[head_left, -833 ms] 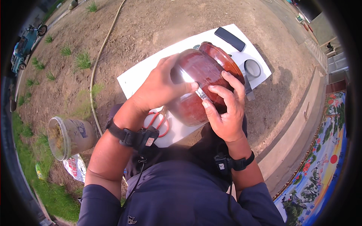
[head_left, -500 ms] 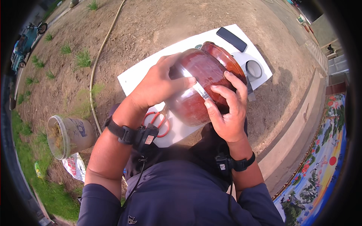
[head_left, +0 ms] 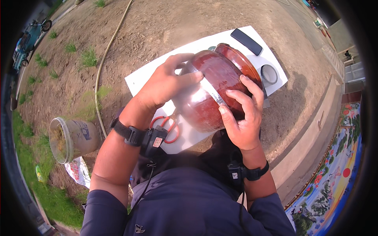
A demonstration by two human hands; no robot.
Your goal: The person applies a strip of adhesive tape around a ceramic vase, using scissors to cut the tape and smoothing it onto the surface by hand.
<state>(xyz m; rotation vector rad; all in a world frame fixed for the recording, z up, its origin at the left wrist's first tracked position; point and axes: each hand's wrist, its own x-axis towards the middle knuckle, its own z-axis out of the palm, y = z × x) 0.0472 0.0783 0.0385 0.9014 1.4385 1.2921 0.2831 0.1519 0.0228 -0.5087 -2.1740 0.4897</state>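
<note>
A glossy reddish-brown glazed jar (head_left: 220, 72) lies tipped on a white board, its rimmed mouth facing up and right. Round its belly runs a narrow pale strip (head_left: 211, 91), seemingly tape. My left hand (head_left: 167, 80) grips the jar's left side, thumb pressed on the upper part of the strip; its other fingers are partly hidden. On the near right side, my right hand (head_left: 245, 114) wraps the jar, fingers spread over the glaze and thumb at the strip's lower end. Red-handled scissors (head_left: 173, 131) lie by my left wrist, blades partly covered by the jar.
The white board (head_left: 143, 78) also carries a black phone (head_left: 246, 41) and a roll of tape (head_left: 269, 74) at its far right. On the left stand a plastic bucket (head_left: 80, 137) and a long hose (head_left: 97, 84). A concrete ledge (head_left: 303, 145) borders the right.
The jar, the board and both hands sit slightly further right in the picture. My left thumb has shifted a little up along the strip; both hands keep their hold.
</note>
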